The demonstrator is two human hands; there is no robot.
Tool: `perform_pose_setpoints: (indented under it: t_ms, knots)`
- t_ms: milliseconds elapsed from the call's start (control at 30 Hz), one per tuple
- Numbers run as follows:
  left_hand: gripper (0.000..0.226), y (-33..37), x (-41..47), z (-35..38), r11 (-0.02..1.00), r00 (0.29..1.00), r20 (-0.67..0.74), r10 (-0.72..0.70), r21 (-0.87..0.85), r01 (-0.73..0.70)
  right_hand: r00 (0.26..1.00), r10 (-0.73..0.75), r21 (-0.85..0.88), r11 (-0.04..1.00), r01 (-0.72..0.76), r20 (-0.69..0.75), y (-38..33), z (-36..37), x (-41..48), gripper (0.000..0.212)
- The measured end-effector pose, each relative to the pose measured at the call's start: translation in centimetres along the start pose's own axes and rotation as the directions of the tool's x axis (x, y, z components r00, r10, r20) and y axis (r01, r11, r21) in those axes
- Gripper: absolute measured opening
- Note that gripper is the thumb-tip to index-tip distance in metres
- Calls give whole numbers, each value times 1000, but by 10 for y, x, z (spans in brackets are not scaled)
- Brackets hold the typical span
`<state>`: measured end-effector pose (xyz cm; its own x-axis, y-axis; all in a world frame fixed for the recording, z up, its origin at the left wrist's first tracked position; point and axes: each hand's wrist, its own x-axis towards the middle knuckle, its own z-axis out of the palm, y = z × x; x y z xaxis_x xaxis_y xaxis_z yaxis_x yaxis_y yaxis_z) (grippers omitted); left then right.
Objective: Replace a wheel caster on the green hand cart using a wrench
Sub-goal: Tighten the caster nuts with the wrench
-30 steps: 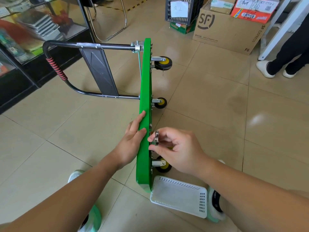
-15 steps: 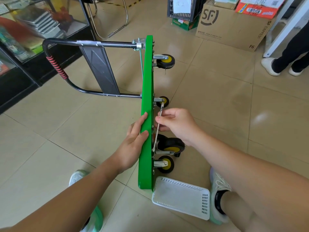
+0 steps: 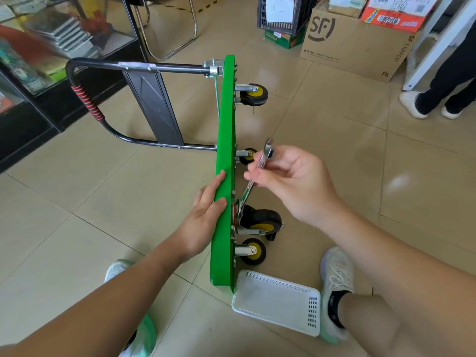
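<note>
The green hand cart stands on its side edge on the tiled floor, wheels facing right. My left hand grips the deck's edge near its lower half. My right hand is shut on a silver wrench, whose lower jaw sits at the mounting plate of a black-and-yellow caster. Three smaller casters show along the underside: a top caster, a middle caster partly behind the wrench, and a bottom caster.
A white perforated basket lies by the cart's lower end, between my shoes. The black folding handle extends left toward a glass display case. Cardboard boxes, a dark crate and another person's legs stand at the back right.
My right hand went from fingers on a small part at the deck to holding the wrench, then swung the wrench's top end rightward, away from the deck. The caster came into view. My left hand stayed.
</note>
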<state>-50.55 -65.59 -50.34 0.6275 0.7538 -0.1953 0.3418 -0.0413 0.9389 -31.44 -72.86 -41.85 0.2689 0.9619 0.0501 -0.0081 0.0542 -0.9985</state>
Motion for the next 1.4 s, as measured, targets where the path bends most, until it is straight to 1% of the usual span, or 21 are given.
perform_pose_setpoints:
  t_ms: [100, 200, 267, 333, 467, 567, 667, 733, 800, 900, 967, 1100, 1167, 1233, 1300, 1400]
  knots:
    - [53, 0, 1, 1, 1000, 1000, -22, 14, -7, -14, 994, -84, -47, 995, 87, 70, 6, 7, -30, 25]
    - [60, -1, 1, 3, 1000, 999, -42, 15, -1, -15, 989, -105, -51, 993, 111, 106, 19, 12, -45, 22]
    - [58, -1, 2, 4, 1000, 999, -53, 11, 13, -10, 982, -149, -95, 982, 161, 120, 25, 14, -48, 22]
    - [53, -3, 3, 4, 1000, 998, -57, 4, 17, -3, 967, -215, -167, 957, 236, 136, 30, 16, -49, 24]
    - [53, -4, 3, 4, 999, 999, -52, 11, 38, -10, 941, -299, -234, 915, 330, 158, 35, 18, -52, 22]
    - [54, -3, 3, 3, 999, 998, -54, 8, 48, -6, 909, -373, -290, 863, 413, 187, 39, 22, -59, 21]
    - [55, -1, 3, 4, 999, 998, -53, 15, 41, -12, 891, -405, -310, 837, 452, 206, 42, 25, -60, 21]
    - [55, -1, 3, 4, 999, 999, -48, 21, 34, -19, 883, -434, -316, 825, 469, 178, 43, 26, -56, 21]
    - [53, -2, 2, 4, 999, 999, -35, 29, 17, -28, 863, -470, -352, 788, 506, 188, 43, 25, -53, 19]
    - [60, 0, 0, 3, 1000, 999, -41, 27, -6, -27, 805, -509, -418, 688, 593, 306, 43, 25, -59, 15]
    - [61, 2, 0, 3, 1000, 999, -39, 19, -12, -20, 773, -539, -411, 654, 635, 335, 48, 25, -63, 14]
    - [62, 1, 0, 3, 1000, 999, -31, 10, -23, -11, 736, -593, -396, 621, 676, 327, 61, 26, -67, 28]
    - [61, 1, 0, 3, 1000, 1000, -23, 11, -17, -11, 751, -590, -383, 647, 659, 297, 61, 25, -65, 31]
    - [59, -1, 0, 4, 1000, 1000, -20, 20, -11, -20, 809, -547, -359, 726, 587, 216, 56, 24, -59, 27]
    - [63, -2, 2, 3, 1000, 1000, -27, 13, -10, -14, 866, -470, -298, 813, 500, 170, 49, 25, -51, 22]
    - [63, -3, 3, 3, 1000, 1000, -10, -4, -11, 4, 931, -328, -231, 904, 359, 162, 43, 27, -39, 20]
